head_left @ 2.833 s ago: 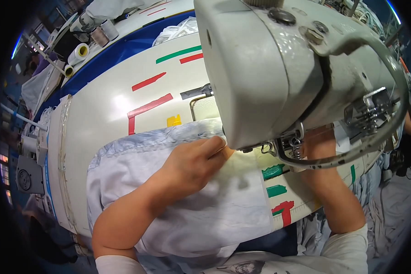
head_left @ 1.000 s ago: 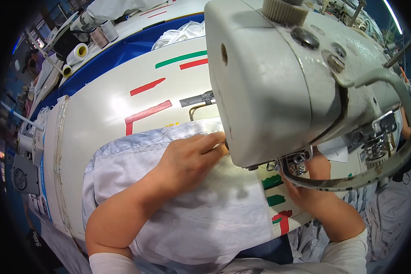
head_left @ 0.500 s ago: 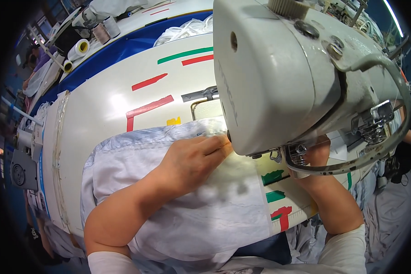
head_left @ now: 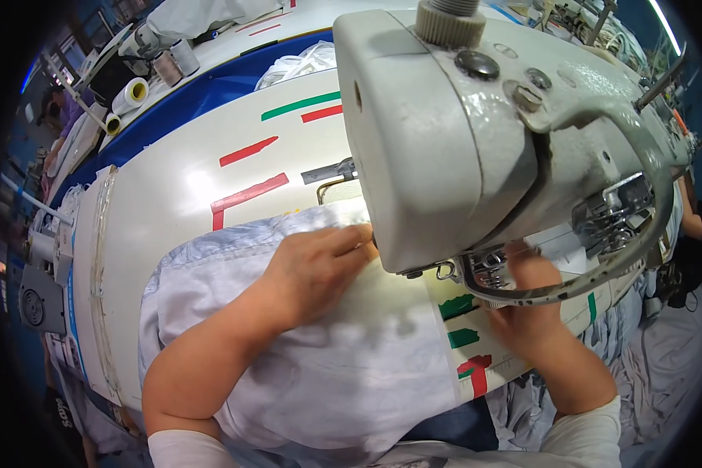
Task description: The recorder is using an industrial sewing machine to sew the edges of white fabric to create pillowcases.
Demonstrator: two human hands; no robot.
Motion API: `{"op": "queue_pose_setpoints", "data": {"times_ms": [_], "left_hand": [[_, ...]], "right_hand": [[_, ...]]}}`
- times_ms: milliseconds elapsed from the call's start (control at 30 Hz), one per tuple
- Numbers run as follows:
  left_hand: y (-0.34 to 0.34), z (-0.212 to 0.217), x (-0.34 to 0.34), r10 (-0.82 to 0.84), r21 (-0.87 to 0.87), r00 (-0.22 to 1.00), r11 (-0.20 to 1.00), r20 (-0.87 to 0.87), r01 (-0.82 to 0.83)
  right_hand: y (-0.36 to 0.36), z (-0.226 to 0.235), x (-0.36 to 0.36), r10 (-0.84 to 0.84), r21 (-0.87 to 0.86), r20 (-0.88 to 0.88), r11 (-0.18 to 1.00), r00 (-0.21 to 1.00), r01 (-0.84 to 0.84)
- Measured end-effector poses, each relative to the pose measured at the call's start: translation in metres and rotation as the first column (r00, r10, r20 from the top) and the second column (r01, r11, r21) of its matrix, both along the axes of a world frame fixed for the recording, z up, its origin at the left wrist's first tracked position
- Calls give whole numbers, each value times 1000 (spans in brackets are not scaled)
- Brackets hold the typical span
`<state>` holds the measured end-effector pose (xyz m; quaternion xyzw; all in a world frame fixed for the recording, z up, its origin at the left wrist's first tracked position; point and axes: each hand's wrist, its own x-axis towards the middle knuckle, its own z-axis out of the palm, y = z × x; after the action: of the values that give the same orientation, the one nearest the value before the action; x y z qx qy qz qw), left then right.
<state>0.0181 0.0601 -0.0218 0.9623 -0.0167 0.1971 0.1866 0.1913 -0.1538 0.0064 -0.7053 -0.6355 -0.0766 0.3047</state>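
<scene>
A pale grey-white cloth (head_left: 343,351) with a bluish marbled edge lies across the sewing table and runs under the head of a white sewing machine (head_left: 421,148). My left hand (head_left: 316,273) is on the cloth's far edge, its bent fingers closed on the fabric; the fingertips go out of sight behind the machine head. My right hand (head_left: 530,300) is raised at the right of the needle area, behind the curved metal guard (head_left: 600,285). Its fingers are partly hidden and blurred, so I cannot make out whether it holds anything. The needle itself is hidden.
Red tape strips (head_left: 249,191) and a green strip (head_left: 300,105) mark the white tabletop (head_left: 164,179). Thread spools (head_left: 132,93) stand at the far left, beyond a blue trough (head_left: 203,93) with white material in it. Crumpled fabric (head_left: 663,366) hangs at the right.
The view has shifted, so the machine sits further left in it. My right hand has changed its pose beside the guard and is blurred. My left hand stays on the cloth.
</scene>
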Motion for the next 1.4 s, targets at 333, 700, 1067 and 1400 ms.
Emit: {"op": "queue_pose_setpoints", "data": {"times_ms": [333,700,1067,1400], "left_hand": [[3,29,-111,484,59,849,873,-209,-484],[-24,21,-336,758,-292,388,268,-525,-918],[59,105,-271,846,-218,532,522,16,-824],[102,96,-233,908,140,403,387,115,-912]], "right_hand": [[-142,-65,-123,24,-157,-498,981,867,-118],[-137,-114,-150,-191,-78,-859,966,475,247],[-146,-85,-177,-319,-305,-946,814,59,-495],[-222,-63,-165,-262,-7,-844,878,-468,-479]]}}
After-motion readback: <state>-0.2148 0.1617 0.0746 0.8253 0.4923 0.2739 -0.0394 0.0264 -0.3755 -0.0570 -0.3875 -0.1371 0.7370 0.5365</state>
